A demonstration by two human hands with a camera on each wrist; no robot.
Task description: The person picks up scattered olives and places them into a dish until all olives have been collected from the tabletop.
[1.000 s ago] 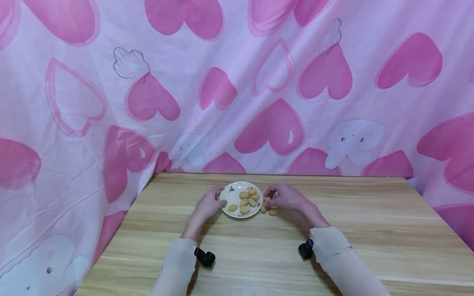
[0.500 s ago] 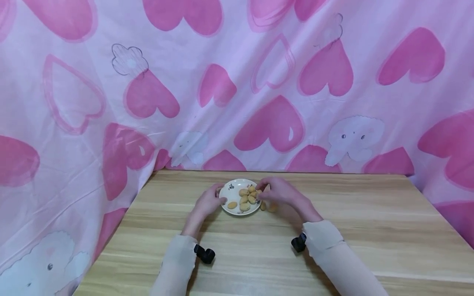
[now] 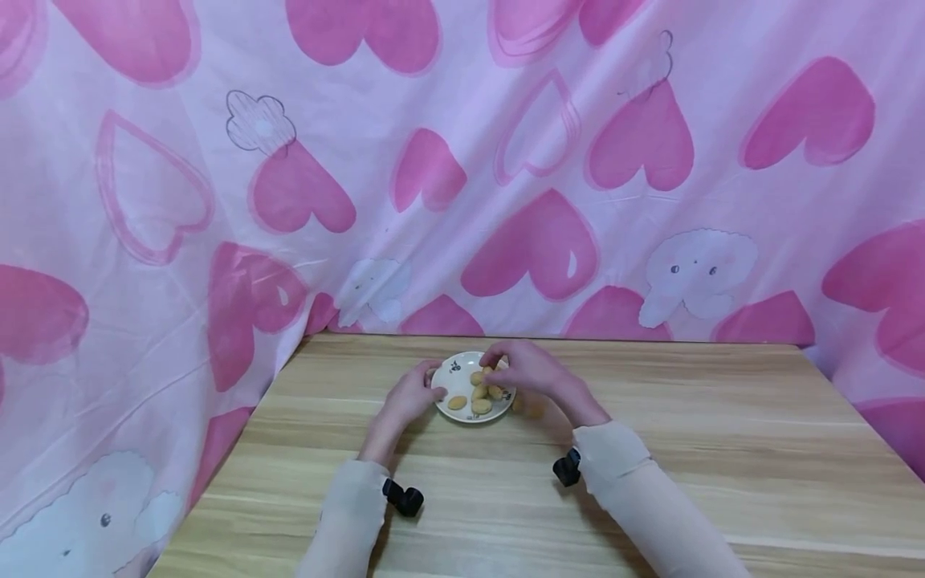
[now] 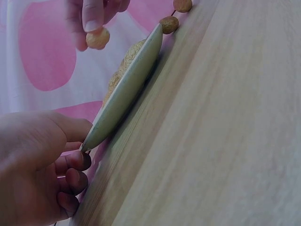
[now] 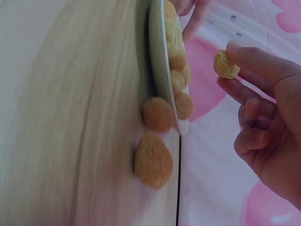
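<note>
A small white plate with dark printed figures on its rim lies on the table and bears several tan walnuts. My left hand pinches the plate's left rim between thumb and fingers, as the left wrist view also shows. Above the plate's right side, my right hand holds one wrinkled walnut between thumb and fingertips, raised over the others. In the right wrist view, two more walnuts lie on the wood just off the plate's right edge, one of them close against it.
The wooden table spreads toward me and out to both sides. Behind it hangs a pink cloth with hearts, reaching down to the table's back edge. A black wrist camera sits on the left sleeve, another on the right.
My right hand has moved left from beside the plate to over it, carrying a walnut. My left hand keeps its hold on the rim, and the plate stays in place.
</note>
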